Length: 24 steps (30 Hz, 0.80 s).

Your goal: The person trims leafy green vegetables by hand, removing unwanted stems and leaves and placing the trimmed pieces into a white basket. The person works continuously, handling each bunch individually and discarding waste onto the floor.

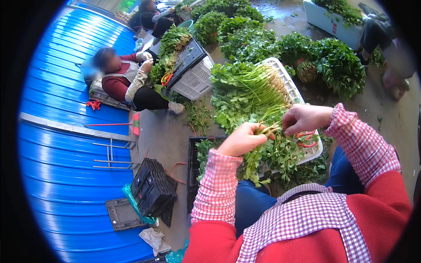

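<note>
My left hand (246, 138) grips a small bunch of green stalks (263, 131), their cut or root ends poking out between thumb and fingers. The leaves of that bunch hang below it. Just to the right, my right hand (304, 119) is curled with thumb and forefinger close together; whether anything is pinched there cannot be seen. Under both hands lies a white plastic crate (315, 153), upturned or shallow. It bears a thick row of leafy celery-like greens (260, 85) with pale roots towards the right. Red-handled scissors (307, 139) rest on its near right part among loose leaves.
Left of my knees stands a black crate (191, 177) holding greens. Stacked black crates (153, 187) and a red broom (135, 124) are by the blue wall (75, 157). A co-worker (126, 77) sits at another crate (194, 79). Tied bundles (338, 65) stand beyond.
</note>
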{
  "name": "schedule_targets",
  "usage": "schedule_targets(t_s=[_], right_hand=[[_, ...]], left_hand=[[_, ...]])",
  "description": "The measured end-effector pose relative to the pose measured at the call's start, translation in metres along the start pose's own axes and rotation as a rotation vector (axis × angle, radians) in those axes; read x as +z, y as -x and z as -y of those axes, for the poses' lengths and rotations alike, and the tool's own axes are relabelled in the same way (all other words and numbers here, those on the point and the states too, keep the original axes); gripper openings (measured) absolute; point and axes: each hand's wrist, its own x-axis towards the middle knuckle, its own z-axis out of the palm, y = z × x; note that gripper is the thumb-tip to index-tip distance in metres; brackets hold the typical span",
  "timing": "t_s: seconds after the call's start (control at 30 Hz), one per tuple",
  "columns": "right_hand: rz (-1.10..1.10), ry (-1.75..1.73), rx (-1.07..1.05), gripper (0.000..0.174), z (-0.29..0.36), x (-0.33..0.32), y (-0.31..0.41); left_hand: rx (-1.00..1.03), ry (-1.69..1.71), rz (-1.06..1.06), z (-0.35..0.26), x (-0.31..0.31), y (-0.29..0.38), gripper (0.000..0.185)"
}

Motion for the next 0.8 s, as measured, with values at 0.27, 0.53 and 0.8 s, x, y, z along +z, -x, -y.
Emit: schedule_targets(t_s=[0.27, 0.53, 0.8], right_hand=[[-0.114, 0.788, 0.471, 0.033, -0.059, -0.028, 0.018], [-0.442, 0.665, 0.09, 0.021, -0.081, 0.012, -0.02], [-0.531, 0.919, 0.09, 0.014, -0.089, 0.031, -0.033]], left_hand=[[0.075, 0.225, -0.288, 0.001, -0.042, 0.044, 0.016], [0.38, 0.557, -0.269, 0.028, -0.067, 0.03, 0.024], [0.175, 0.19, -0.437, 0.025, -0.047, 0.011, 0.014]])
